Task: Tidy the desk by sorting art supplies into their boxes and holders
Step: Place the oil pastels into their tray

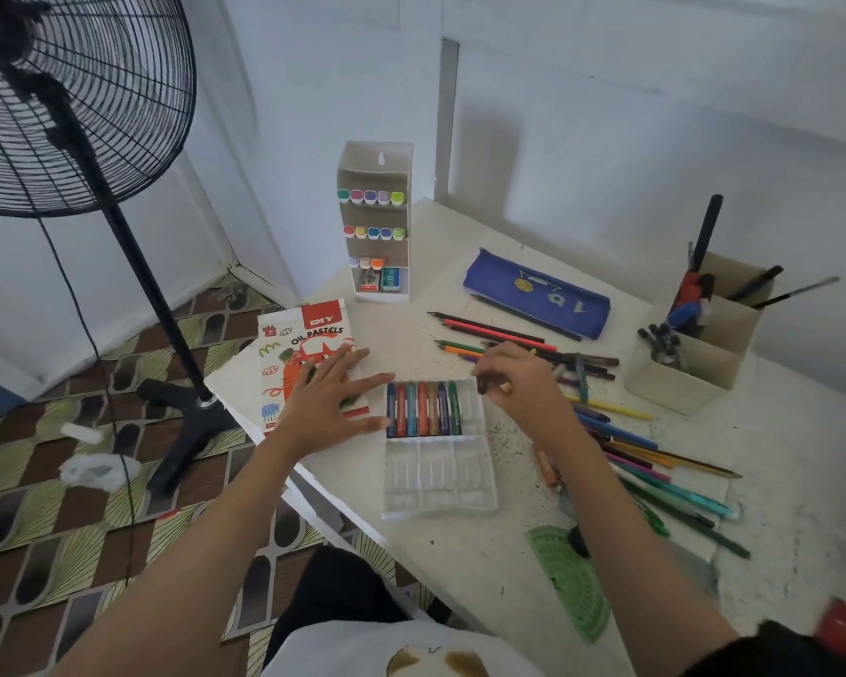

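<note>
Steadying the clear plastic tray (438,473), the left hand (330,400) is laid flat, grip apart, while a dark pastel stick (482,386) is pinched by the right hand (523,383) for slotting.

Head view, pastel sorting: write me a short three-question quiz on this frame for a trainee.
1. True or false: the pastels lie in the near row of the tray.
2. The left hand rests flat on: A the pastel box; B a blue pencil case; C a green protractor.
3. What does the right hand pinch?

Key: 1 false, they lie in the far row; 2 A; 3 a dark pastel, at the tray's far right corner.
</note>
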A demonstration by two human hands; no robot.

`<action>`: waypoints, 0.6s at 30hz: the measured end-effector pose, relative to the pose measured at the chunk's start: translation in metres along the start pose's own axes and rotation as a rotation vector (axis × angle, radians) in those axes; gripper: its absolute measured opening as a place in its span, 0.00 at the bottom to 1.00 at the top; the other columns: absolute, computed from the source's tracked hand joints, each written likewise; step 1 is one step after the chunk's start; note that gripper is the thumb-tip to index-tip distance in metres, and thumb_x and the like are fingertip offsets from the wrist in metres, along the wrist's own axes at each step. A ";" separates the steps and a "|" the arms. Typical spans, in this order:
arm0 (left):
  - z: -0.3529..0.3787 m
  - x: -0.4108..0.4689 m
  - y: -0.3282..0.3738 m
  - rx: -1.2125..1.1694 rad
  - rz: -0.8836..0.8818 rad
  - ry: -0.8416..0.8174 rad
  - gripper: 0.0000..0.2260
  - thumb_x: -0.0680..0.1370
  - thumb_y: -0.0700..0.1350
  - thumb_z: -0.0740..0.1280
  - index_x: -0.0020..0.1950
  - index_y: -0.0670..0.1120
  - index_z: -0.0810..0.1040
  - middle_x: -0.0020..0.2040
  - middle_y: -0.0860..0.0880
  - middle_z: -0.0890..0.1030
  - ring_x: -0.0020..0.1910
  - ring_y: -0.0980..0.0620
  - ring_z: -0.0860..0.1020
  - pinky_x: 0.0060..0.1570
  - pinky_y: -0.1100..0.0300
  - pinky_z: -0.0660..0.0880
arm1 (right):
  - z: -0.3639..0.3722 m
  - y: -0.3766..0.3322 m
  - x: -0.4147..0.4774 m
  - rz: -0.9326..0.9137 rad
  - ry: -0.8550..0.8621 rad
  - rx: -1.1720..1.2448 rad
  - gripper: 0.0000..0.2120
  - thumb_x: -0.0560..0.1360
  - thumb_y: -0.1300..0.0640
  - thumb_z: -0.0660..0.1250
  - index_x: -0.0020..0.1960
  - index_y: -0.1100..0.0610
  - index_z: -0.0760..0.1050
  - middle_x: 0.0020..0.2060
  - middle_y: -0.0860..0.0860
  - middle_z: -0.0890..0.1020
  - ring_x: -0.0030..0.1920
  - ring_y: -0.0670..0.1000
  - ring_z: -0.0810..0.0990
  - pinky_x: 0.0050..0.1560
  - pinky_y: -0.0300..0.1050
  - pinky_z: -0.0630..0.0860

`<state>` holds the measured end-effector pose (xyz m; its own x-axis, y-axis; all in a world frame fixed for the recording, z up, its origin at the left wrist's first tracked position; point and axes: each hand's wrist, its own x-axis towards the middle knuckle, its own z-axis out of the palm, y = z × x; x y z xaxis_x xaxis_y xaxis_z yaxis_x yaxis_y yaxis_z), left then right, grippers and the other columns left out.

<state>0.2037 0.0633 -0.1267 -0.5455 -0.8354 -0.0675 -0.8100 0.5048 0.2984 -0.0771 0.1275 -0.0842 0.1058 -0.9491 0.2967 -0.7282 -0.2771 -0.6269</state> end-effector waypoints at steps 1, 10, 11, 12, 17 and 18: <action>0.000 0.000 0.000 0.003 -0.001 0.001 0.36 0.63 0.81 0.40 0.68 0.72 0.54 0.78 0.57 0.50 0.76 0.56 0.40 0.71 0.47 0.36 | 0.004 0.000 -0.003 -0.022 -0.018 -0.028 0.12 0.68 0.74 0.67 0.47 0.62 0.81 0.47 0.54 0.79 0.43 0.49 0.78 0.49 0.40 0.77; -0.002 -0.002 0.002 0.002 0.000 -0.005 0.38 0.61 0.81 0.38 0.69 0.71 0.53 0.78 0.57 0.49 0.76 0.55 0.41 0.72 0.46 0.36 | 0.023 -0.014 -0.012 -0.018 -0.216 -0.204 0.14 0.73 0.72 0.63 0.54 0.63 0.81 0.55 0.57 0.79 0.56 0.56 0.77 0.58 0.48 0.75; -0.001 -0.001 0.002 -0.002 0.001 -0.004 0.38 0.61 0.81 0.38 0.69 0.71 0.53 0.78 0.57 0.50 0.76 0.55 0.40 0.72 0.46 0.36 | 0.023 -0.015 -0.013 0.005 -0.234 -0.230 0.14 0.73 0.71 0.62 0.55 0.62 0.80 0.57 0.57 0.79 0.58 0.57 0.75 0.58 0.50 0.74; -0.001 -0.001 0.001 -0.005 0.002 -0.002 0.38 0.61 0.81 0.38 0.69 0.71 0.53 0.78 0.57 0.50 0.76 0.55 0.40 0.72 0.47 0.36 | 0.024 -0.016 -0.014 0.036 -0.231 -0.245 0.15 0.73 0.71 0.63 0.56 0.62 0.80 0.57 0.57 0.79 0.59 0.57 0.75 0.58 0.51 0.74; -0.001 -0.001 0.001 0.012 -0.002 -0.011 0.37 0.61 0.81 0.38 0.69 0.72 0.52 0.78 0.57 0.49 0.76 0.55 0.39 0.71 0.47 0.35 | 0.022 -0.018 -0.024 0.013 -0.114 -0.326 0.10 0.70 0.70 0.68 0.49 0.63 0.82 0.50 0.57 0.83 0.52 0.58 0.78 0.56 0.50 0.75; -0.001 -0.001 0.001 0.013 -0.002 -0.011 0.37 0.61 0.81 0.38 0.69 0.72 0.52 0.78 0.57 0.49 0.76 0.55 0.39 0.72 0.47 0.35 | 0.025 -0.015 -0.027 -0.023 -0.090 -0.366 0.11 0.66 0.72 0.71 0.46 0.62 0.83 0.47 0.57 0.84 0.49 0.59 0.79 0.53 0.51 0.76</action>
<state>0.2040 0.0647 -0.1252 -0.5458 -0.8343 -0.0782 -0.8140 0.5057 0.2857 -0.0527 0.1538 -0.1008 0.1723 -0.9570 0.2334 -0.9168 -0.2425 -0.3173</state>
